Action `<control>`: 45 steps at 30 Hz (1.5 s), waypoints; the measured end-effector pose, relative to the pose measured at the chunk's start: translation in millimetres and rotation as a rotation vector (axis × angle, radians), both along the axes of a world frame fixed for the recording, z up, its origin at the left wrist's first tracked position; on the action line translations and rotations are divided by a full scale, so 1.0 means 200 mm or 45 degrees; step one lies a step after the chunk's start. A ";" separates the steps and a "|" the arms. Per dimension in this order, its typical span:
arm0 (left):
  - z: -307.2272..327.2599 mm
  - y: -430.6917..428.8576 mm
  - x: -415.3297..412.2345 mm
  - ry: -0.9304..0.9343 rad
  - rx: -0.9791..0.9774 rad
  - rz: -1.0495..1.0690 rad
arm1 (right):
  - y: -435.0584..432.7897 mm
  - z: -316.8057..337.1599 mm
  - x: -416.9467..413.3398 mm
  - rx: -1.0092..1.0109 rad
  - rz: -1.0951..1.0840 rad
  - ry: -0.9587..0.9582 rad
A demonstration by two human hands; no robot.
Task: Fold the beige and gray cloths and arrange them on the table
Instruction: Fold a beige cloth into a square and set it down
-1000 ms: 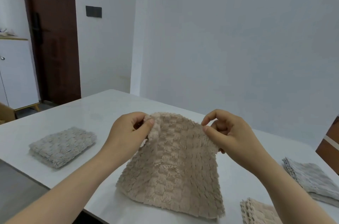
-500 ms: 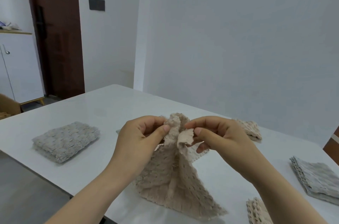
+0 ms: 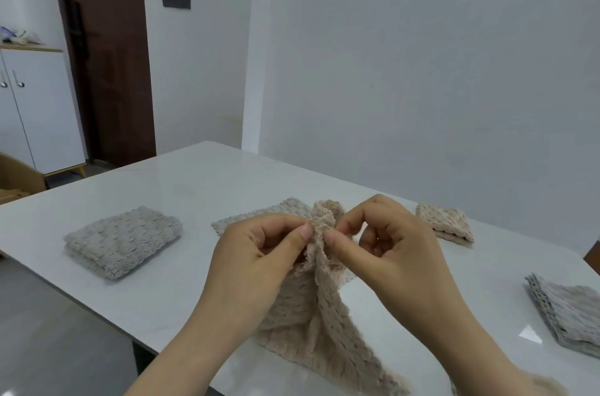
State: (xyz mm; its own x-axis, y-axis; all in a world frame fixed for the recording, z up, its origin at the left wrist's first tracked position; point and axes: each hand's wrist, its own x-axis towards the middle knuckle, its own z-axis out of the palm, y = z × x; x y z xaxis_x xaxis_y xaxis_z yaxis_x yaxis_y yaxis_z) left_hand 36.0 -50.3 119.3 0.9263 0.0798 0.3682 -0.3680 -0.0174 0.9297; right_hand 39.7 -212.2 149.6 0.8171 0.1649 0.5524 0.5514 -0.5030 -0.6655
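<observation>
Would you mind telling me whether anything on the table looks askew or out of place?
Nothing is spilled or damaged. The beige cloth, pinched at its top by the left hand and right hand, stands bunched like a tent. The right gray cloth lies with its layers fanned, less square than the left gray cloth.

The beige cloth (image 3: 311, 324) is matt, nubbly, waffle-textured fabric. The folded gray cloth (image 3: 123, 241) at nine o'clock looks equally plush. The table (image 3: 194, 188) is smooth, glossy, marble-look white.
</observation>
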 end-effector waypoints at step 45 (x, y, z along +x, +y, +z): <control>0.02 0.06 -0.05 -0.104 0.017 0.240 | 0.02 -0.04 0.01 -0.160 -0.029 -0.086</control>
